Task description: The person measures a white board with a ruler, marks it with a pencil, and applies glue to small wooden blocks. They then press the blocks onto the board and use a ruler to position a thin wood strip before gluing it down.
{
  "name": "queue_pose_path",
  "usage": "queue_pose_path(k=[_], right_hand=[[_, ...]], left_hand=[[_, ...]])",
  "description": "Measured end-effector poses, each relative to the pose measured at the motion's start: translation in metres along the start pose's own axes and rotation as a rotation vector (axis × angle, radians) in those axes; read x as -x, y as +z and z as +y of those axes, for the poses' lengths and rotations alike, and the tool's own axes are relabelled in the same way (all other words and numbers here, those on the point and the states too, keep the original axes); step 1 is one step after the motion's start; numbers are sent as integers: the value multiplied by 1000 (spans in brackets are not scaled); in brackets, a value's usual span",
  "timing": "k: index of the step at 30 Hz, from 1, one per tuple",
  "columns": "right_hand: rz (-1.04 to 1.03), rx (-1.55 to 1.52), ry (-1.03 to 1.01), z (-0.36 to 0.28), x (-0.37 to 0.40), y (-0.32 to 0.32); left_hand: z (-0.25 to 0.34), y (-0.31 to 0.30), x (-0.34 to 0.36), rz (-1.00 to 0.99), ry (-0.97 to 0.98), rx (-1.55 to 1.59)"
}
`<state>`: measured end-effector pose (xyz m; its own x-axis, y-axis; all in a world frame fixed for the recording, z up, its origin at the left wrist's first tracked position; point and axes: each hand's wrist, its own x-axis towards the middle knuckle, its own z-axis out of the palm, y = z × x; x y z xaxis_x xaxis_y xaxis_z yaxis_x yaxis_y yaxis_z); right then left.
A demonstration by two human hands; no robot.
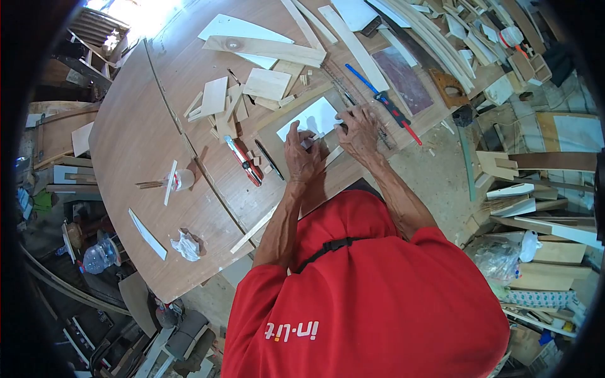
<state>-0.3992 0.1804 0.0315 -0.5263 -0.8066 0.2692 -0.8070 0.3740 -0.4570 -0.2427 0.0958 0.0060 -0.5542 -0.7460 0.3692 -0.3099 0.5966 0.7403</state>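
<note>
— Where is the white sheet [315, 116]?

— It lies flat on a thin pale board [271, 129] near the middle of the bench [138, 145], just in front of the person. Both hands are at its near edge. A red cutter [244, 162] lies just to the left, and wood offcuts [217, 104] lie beyond.

— How does it look?

— Plain white, rectangular and thin, with clean corners. I can make out no markings.

— And to handle?

— I judge it light and thin. It would probably flex if lifted by one corner, and it likely slides on the smooth board. It is best pressed flat from above, or taken by two opposite edges.

— The grip?

— The right hand [358, 129] has its fingers spread apart, tips pressing down at the sheet's right corner, closed on nothing. The left hand [304, 154] is curled at the near edge. Whether its grip pinches something small I cannot tell.
</note>
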Motion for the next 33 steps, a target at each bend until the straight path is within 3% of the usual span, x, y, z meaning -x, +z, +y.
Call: queue_pose_path(k=[13, 31, 33], right_hand=[[2, -11, 12, 1, 1, 1], [-35, -86, 55, 1, 0, 1], [-38, -95, 64, 2, 0, 1]], left_hand=[[1, 3, 1, -53, -113, 105], [14, -9, -7, -125, 23, 12], [15, -16, -12, -239, 76, -29]])
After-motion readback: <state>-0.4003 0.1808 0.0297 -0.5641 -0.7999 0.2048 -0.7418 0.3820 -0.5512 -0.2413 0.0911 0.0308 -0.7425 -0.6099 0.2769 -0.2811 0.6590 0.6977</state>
